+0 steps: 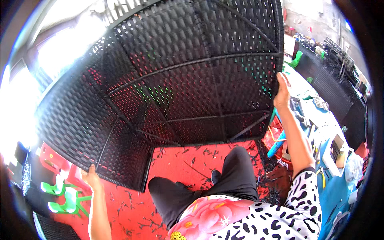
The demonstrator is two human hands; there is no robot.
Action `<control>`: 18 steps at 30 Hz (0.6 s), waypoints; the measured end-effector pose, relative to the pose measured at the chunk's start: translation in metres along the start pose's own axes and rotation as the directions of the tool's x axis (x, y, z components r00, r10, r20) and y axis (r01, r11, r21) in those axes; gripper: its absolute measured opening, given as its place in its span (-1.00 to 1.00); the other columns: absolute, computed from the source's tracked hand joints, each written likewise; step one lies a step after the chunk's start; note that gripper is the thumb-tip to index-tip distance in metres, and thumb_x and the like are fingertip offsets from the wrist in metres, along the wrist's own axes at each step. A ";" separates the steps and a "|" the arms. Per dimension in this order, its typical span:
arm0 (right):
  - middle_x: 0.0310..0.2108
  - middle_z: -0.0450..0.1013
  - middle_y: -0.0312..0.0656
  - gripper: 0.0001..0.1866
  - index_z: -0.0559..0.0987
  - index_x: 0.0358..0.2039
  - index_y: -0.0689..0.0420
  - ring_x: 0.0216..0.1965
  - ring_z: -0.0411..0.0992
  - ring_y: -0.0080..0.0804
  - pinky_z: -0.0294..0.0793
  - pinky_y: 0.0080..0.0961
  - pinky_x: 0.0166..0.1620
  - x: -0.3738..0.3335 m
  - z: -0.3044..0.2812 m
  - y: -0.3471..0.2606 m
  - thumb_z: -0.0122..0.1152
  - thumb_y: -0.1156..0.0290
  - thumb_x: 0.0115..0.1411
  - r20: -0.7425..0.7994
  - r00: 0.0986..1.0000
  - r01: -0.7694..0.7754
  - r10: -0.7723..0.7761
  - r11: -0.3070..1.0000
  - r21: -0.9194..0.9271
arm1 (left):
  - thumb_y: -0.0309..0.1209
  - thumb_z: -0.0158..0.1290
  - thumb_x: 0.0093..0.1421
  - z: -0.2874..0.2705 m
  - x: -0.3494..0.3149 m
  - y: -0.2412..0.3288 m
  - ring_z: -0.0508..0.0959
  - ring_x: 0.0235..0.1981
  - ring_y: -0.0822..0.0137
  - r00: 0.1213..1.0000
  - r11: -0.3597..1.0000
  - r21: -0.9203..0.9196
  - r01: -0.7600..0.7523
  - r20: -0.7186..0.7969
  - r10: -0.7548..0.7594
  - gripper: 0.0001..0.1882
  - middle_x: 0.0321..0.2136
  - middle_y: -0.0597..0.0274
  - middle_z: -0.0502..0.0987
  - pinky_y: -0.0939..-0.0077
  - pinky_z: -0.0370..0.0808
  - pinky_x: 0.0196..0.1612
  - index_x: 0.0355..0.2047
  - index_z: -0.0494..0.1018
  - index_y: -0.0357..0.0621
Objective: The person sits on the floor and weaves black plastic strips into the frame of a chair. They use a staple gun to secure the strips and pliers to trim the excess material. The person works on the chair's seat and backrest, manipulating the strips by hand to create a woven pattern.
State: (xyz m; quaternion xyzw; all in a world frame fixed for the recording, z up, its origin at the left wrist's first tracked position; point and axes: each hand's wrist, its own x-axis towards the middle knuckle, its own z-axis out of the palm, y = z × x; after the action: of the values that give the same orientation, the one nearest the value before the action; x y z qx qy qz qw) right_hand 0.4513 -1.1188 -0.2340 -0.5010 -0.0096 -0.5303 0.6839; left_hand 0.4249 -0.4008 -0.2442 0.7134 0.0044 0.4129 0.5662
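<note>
A large black woven wicker furniture frame (188,88) is held up tilted in front of me, with ribs crossing its inner side and a shorter panel folding toward me at the left. My left hand (93,178) grips the lower edge of that left panel. On the far right edge, my right hand (282,91) is closed with the thumb side showing; its fingers are partly hidden behind the wicker. Through the weave, spots of red and green show from behind.
A red floor covering (180,164) lies under me, strewn with black strips. Green plastic chairs (70,200) and a red plastic chair (60,160) stand at the left. A blue table (338,196) with tools, a plastic bag (354,170) and other clutter runs along the right.
</note>
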 end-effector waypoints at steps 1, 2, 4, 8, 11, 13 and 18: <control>-0.29 0.48 -0.23 -0.64 0.53 -0.22 0.30 -0.18 0.38 -0.53 0.28 -0.57 -0.03 -0.009 0.018 0.022 0.24 0.29 0.05 -0.061 0.997 -0.038 0.041 0.999 0.037 | -0.71 -0.05 -0.03 -0.001 -0.003 -0.017 0.48 -0.26 0.36 0.998 0.991 -0.124 -0.048 -0.041 0.043 -0.64 -0.26 0.20 0.50 0.49 0.36 -0.07 -0.16 0.42 -0.32; -0.33 0.49 -0.26 -0.68 0.53 -0.29 0.27 -0.25 0.40 -0.55 0.31 -0.59 -0.09 -0.022 0.035 0.028 0.25 0.28 0.03 -0.028 0.999 -0.032 0.031 0.999 -0.010 | -0.74 -0.07 -0.03 -0.005 -0.009 -0.028 0.48 -0.26 0.34 0.991 0.994 -0.044 0.103 -0.084 -0.106 -0.61 -0.26 0.22 0.48 0.45 0.38 -0.09 -0.13 0.39 -0.28; -0.41 0.47 -0.34 -0.78 0.53 -0.39 0.20 -0.36 0.37 -0.61 0.32 -0.62 -0.20 -0.047 0.061 0.049 0.25 0.32 0.02 -0.068 0.995 -0.068 0.075 0.992 0.103 | -0.67 -0.03 -0.03 -0.004 -0.012 -0.045 0.50 -0.51 0.33 0.936 0.928 -0.265 0.262 -0.163 -0.311 -0.74 -0.42 0.22 0.49 0.44 0.47 -0.39 -0.27 0.43 -0.24; -0.55 0.36 -0.46 -0.85 0.51 -0.51 0.15 -0.46 0.22 -0.73 0.18 -0.69 -0.33 -0.100 0.101 0.099 0.23 0.36 0.03 0.239 0.967 -0.099 0.090 0.995 0.027 | -0.51 0.06 -0.07 -0.084 -0.034 -0.151 0.28 -0.76 0.37 0.679 0.799 -0.215 0.561 -0.432 -0.593 -0.84 -0.60 0.29 0.37 0.48 0.21 -0.74 -0.41 0.41 -0.14; -0.54 0.33 -0.47 -0.81 0.49 -0.49 0.19 -0.47 0.19 -0.74 0.15 -0.68 -0.35 -0.134 0.127 0.122 0.21 0.33 0.04 0.403 0.891 -0.186 0.210 0.978 -0.099 | -0.55 0.01 -0.06 -0.101 -0.071 -0.153 0.51 -0.37 0.19 0.550 0.701 -0.108 0.705 -0.541 -0.636 -0.70 -0.31 0.09 0.47 0.28 0.50 -0.37 -0.24 0.42 -0.30; -0.51 0.37 -0.43 -0.78 0.51 -0.44 0.23 -0.44 0.24 -0.73 0.21 -0.69 -0.33 -0.154 0.150 0.141 0.20 0.32 0.04 0.481 0.826 -0.297 0.295 0.952 -0.075 | -0.52 0.03 -0.08 -0.113 -0.081 -0.153 0.49 -0.36 0.16 0.441 0.687 -0.190 0.702 -0.642 -0.628 -0.69 -0.30 0.07 0.46 0.23 0.49 -0.34 -0.25 0.43 -0.34; -0.52 0.37 -0.42 -0.68 0.52 -0.37 0.26 -0.46 0.26 -0.70 0.24 -0.68 -0.35 -0.205 0.215 0.186 0.24 0.24 -0.01 0.579 0.706 -0.426 0.408 0.898 -0.113 | -0.45 0.00 -0.06 -0.171 -0.119 -0.163 0.51 -0.30 0.07 0.264 0.626 -0.300 0.720 -0.716 -0.646 -0.68 -0.26 0.02 0.45 0.12 0.51 -0.27 -0.27 0.41 -0.38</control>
State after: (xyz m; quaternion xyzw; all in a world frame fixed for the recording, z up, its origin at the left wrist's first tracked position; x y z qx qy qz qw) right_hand 0.6100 -0.8344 -0.3638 -0.6191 -0.1152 -0.1800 0.7557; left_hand 0.3203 -0.2614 -0.4434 0.4121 0.5702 0.3893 0.5945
